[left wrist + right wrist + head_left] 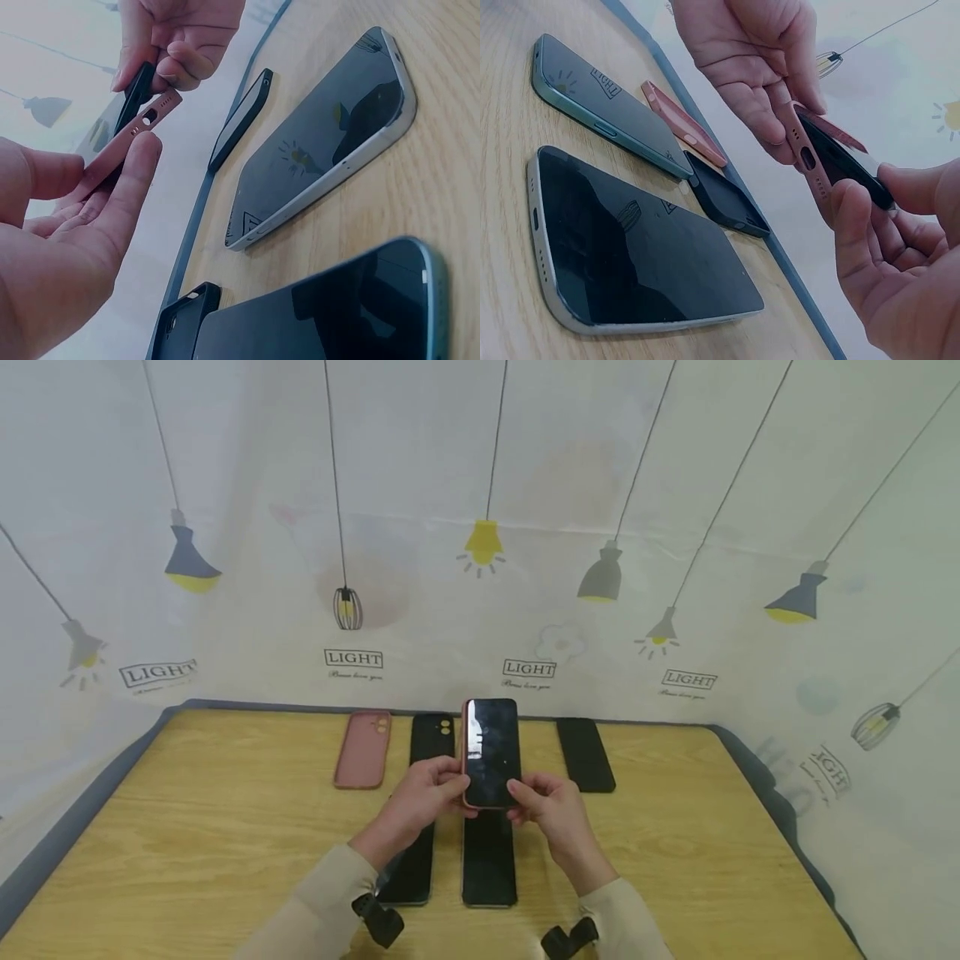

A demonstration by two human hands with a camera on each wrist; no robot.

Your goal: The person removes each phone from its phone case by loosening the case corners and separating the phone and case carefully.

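My left hand (pixel 416 802) and right hand (pixel 558 814) hold a black-screened phone (pixel 491 752) and a pink phone case (pixel 804 154) between them, raised above the table. Thumbs lie on the front at the lower corners, with fingers curled behind. In the right wrist view the phone sits tilted in the case, its edge standing proud of the rim on my right hand's side. The left fingers pinch the case edge in the left wrist view. Below the hands lie a white-edged phone (pixel 489 864) and a green-edged phone (pixel 607 105), both screen up.
Along the table's back lie another pink case (pixel 362 750), a black case (pixel 432 727) with camera holes, and a dark flat rectangle (pixel 585 756), perhaps a case. The wooden table (pixel 712 843) meets a cloth backdrop (pixel 420 527) printed with lamps.
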